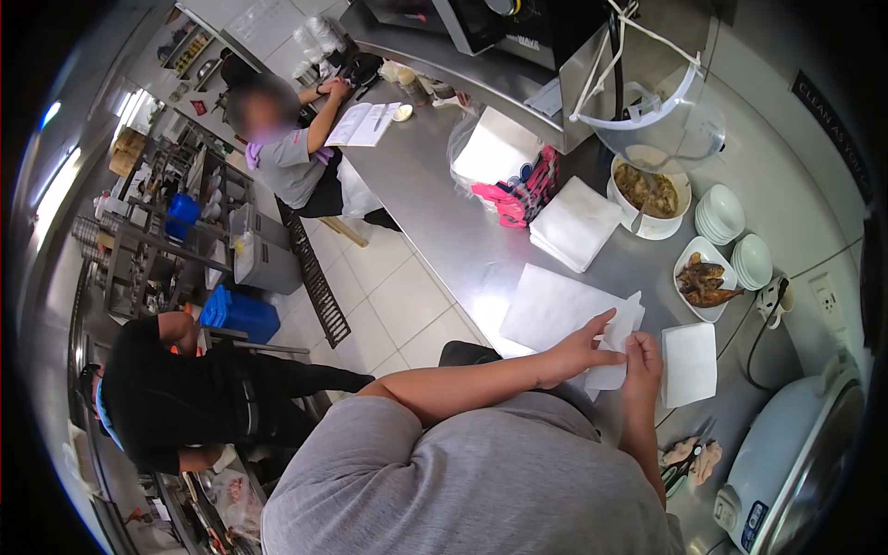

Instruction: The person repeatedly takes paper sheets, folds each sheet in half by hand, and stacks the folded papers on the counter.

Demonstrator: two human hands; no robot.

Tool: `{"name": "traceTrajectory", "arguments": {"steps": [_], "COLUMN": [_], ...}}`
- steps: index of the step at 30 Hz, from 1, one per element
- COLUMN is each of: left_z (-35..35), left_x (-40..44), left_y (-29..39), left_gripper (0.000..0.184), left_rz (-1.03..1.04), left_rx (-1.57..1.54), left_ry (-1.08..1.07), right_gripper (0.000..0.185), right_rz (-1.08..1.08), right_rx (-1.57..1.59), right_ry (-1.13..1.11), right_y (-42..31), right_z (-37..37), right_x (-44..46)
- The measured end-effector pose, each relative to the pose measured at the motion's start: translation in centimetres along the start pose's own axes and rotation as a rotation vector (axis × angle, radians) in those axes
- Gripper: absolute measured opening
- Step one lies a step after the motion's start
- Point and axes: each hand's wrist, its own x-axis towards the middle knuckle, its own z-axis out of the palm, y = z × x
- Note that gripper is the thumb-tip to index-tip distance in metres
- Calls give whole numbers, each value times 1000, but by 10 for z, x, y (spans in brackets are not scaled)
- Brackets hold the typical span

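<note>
A white paper napkin (625, 324), partly folded, is between my two hands over the counter. My right hand (643, 363) is closed with its fingertips pinching the napkin's edge. Against the napkin's other side lies my left hand (585, 351), thumb and index finger spread apart. Flat white napkins (550, 310) lie on the counter just beyond my left hand. To the right of my right hand is a neat pile of folded napkins (690, 365). Another stack of napkins (575, 224) sits farther up, beside an opened plastic napkin pack (518, 190) with pink and dark printing.
Along the wall stand a bowl of food (652, 190) with a spoon, a plate of fried pieces (705, 277) and stacked white bowls (720, 213). Scissors (680, 467) and a rice cooker (786, 462) are near my right arm. One person (287, 153) sits at the counter; another (203, 388) stands left.
</note>
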Motion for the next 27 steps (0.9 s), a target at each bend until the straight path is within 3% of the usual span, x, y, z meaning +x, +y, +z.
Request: {"name": "traceTrajectory", "arguments": {"steps": [3, 6, 9, 12, 14, 19, 22, 25, 27], "left_z": [-1, 0, -1, -10, -14, -41, -44, -41, -42], "left_x": [7, 4, 6, 9, 12, 12, 5, 1, 3], "left_y": [-15, -9, -15, -15, -19, -34, -42, -46, -47], "left_gripper": [90, 92, 83, 60, 36, 18, 15, 14, 14], "left_rz": [89, 36, 113, 216, 236, 187, 213, 236, 243], "left_rx": [-28, -156, -126, 393, 436, 400, 370, 313, 208], "left_ry": [-15, -52, -10, 171, 316, 338, 335, 289, 262], "right_gripper": [12, 12, 13, 14, 15, 25, 35, 47, 53], "right_rz": [58, 115, 124, 127, 175, 174, 195, 30, 45], "right_rx": [146, 310, 417, 437, 437, 504, 380, 174, 164], "right_ry": [1, -7, 26, 105, 161, 12, -9, -143, -121], "right_y": [6, 4, 4, -3, 8, 0, -3, 7, 22], "right_z": [8, 11, 12, 13, 2, -5, -3, 10, 10], "right_x": [-4, -5, -2, -1, 5, 1, -3, -9, -4]}}
